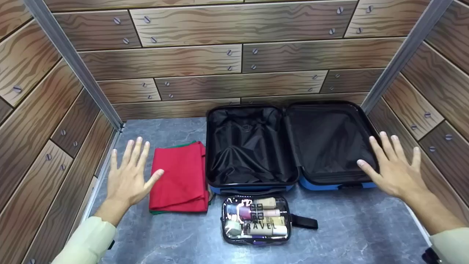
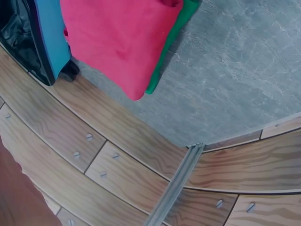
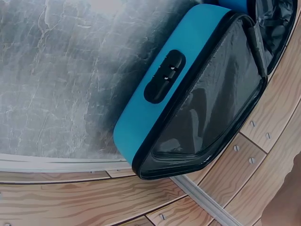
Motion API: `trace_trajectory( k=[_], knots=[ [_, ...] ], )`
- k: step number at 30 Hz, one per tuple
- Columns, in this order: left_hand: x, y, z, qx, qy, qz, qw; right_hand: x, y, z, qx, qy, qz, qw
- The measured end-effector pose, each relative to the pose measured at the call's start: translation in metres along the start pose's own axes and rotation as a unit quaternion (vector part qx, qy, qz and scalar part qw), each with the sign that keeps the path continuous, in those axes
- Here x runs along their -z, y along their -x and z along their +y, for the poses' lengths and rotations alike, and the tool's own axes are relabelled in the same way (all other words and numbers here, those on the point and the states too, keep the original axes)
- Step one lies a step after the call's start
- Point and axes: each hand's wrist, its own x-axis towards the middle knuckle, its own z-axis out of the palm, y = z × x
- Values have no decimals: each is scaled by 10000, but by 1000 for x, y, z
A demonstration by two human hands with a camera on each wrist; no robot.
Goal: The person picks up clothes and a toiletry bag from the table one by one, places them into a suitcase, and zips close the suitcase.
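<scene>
My left hand is spread with straight fingers, beside the left edge of a folded red cloth that has green cloth under it. My right hand is likewise spread, overlapping the right edge of an open suitcase in the head view. Neither hand holds anything. The suitcase lies flat with a blue shell and black lining, its lid half folded out to the right. A combination lock shows on its blue side. In front lies a clear travel pouch filled with several cosmetic tubes and jars.
Wood-patterned panels wall in the grey marbled table at the back and both sides. Metal posts stand in the back corners. A black strap sticks out from the pouch's right side.
</scene>
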Motion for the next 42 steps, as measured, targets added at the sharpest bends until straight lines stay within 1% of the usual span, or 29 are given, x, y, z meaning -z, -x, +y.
trace_trajectory(
  k=[8, 12, 17, 26, 35, 39, 41, 42],
  knots=[
    [-2, 4, 0, 41, -4, 36, 10000, -5, -3, -5, 29, -58, 19, 10000],
    [-6, 6, 2, 39, -36, 29, 10000, -12, -3, -9, 67, -96, 102, 9999],
    [-13, 7, 7, 54, -28, 64, 10000, -25, -2, -13, 105, -157, 260, 9995],
    [-25, 5, 25, -78, 95, 332, 9994, -42, 2, -12, 57, -202, 385, 9990],
    [-40, 6, 46, -236, 215, 326, 9990, -59, 5, -11, 3, -271, 304, 9992],
    [-44, 6, 53, -261, 258, 401, 9985, -65, 0, -16, 6, -321, 458, 9984],
    [-48, 10, 60, -280, 294, 374, 9985, -68, 2, -19, 3, -362, 525, 9980],
    [-48, 9, 63, -301, 314, 379, 9983, -69, 1, -20, 5, -385, 584, 9976]
  ],
)
